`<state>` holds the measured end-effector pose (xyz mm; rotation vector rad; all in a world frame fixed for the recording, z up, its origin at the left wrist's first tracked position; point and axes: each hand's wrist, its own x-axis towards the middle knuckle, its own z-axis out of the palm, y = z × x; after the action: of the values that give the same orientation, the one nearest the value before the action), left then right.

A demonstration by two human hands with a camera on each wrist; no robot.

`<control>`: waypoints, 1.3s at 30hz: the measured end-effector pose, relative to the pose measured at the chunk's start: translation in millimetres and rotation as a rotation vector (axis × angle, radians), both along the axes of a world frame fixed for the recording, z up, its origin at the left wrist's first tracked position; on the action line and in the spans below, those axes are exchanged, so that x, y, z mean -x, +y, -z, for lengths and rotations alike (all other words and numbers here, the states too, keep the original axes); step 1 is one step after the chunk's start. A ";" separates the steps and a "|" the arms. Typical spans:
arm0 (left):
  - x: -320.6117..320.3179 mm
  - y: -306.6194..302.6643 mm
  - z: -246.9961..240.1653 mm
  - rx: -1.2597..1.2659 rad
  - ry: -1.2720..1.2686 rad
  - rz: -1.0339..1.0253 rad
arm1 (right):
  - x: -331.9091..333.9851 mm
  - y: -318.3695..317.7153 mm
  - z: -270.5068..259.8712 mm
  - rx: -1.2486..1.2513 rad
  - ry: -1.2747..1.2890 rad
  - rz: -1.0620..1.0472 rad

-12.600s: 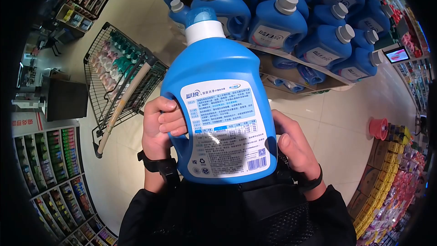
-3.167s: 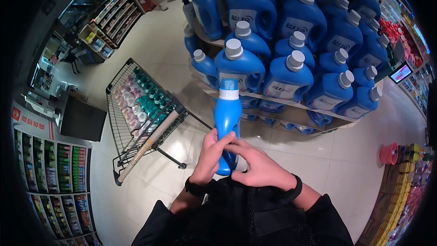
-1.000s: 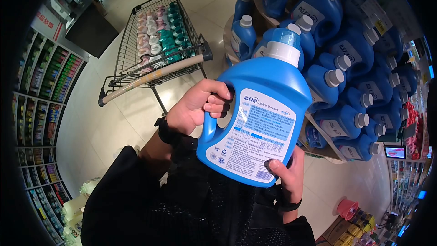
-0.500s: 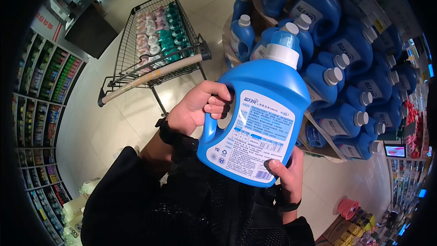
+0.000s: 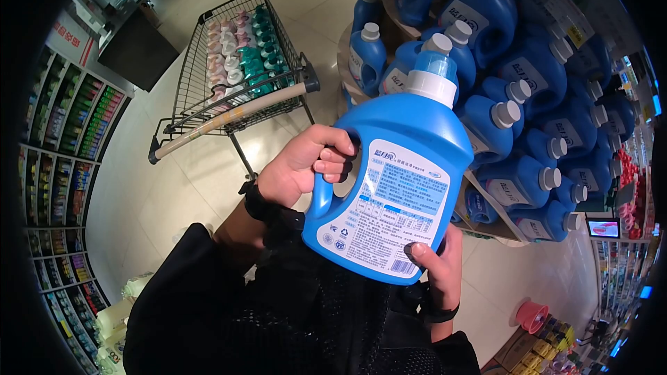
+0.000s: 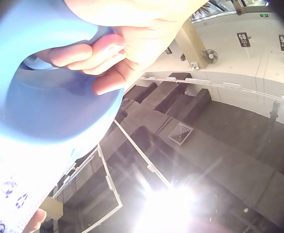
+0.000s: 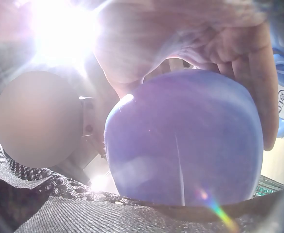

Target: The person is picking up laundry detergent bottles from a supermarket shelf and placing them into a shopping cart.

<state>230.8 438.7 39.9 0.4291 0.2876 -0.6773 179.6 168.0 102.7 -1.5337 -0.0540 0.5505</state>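
Observation:
A large blue detergent bottle (image 5: 403, 173) is tilted in front of the body, its printed back label facing up and its white collar and clear blue cap pointing to the upper right. My left hand (image 5: 306, 164) grips its handle, fingers curled through the opening, as the left wrist view shows too, with the hand (image 6: 127, 39) around the handle (image 6: 98, 34). At the lower right side my right hand (image 5: 441, 264) holds the bottle, thumb on the label's corner. In the right wrist view that hand (image 7: 195, 43) spans the bottle's base (image 7: 185, 141), thumb and fingers on opposite sides.
A shopping cart (image 5: 237, 118) holding rows of pink, white and green bottles stands at the upper left. Blue bottles (image 5: 511, 184) crowd a tiered display on the right. Shelves (image 5: 69, 125) line the left, and a pink bucket (image 5: 531, 316) is at the lower right.
Since the frame of about three seconds ago, the bottle has turned from edge-on to label up, and my left hand has gone to its handle. Over the last second both grips look the same.

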 end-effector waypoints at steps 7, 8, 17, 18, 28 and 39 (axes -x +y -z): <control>-0.1 -1.5 -2.0 -0.045 0.013 -0.012 | -5.7 -6.5 9.9 -0.021 0.018 -0.029; 0.2 -2.1 -4.9 -0.048 0.006 -0.005 | -9.4 -10.1 17.5 -0.023 0.012 -0.023; 10.0 -88.5 26.7 -0.846 -0.405 -0.046 | -32.9 -17.5 85.2 0.539 -0.393 0.052; 7.0 -96.6 51.0 -0.830 -0.437 -0.001 | -34.0 -17.3 94.1 0.380 -0.249 0.012; 15.8 -105.2 170.6 -0.973 -0.389 0.130 | -62.9 11.2 164.3 0.546 0.168 -0.066; 19.5 -130.8 197.9 -1.111 -0.517 0.265 | -39.9 8.8 232.9 -0.290 0.715 0.394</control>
<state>211.3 307.9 -158.0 1.6975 0.0861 -0.5885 219.5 176.8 -130.2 -0.9631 0.6752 0.7061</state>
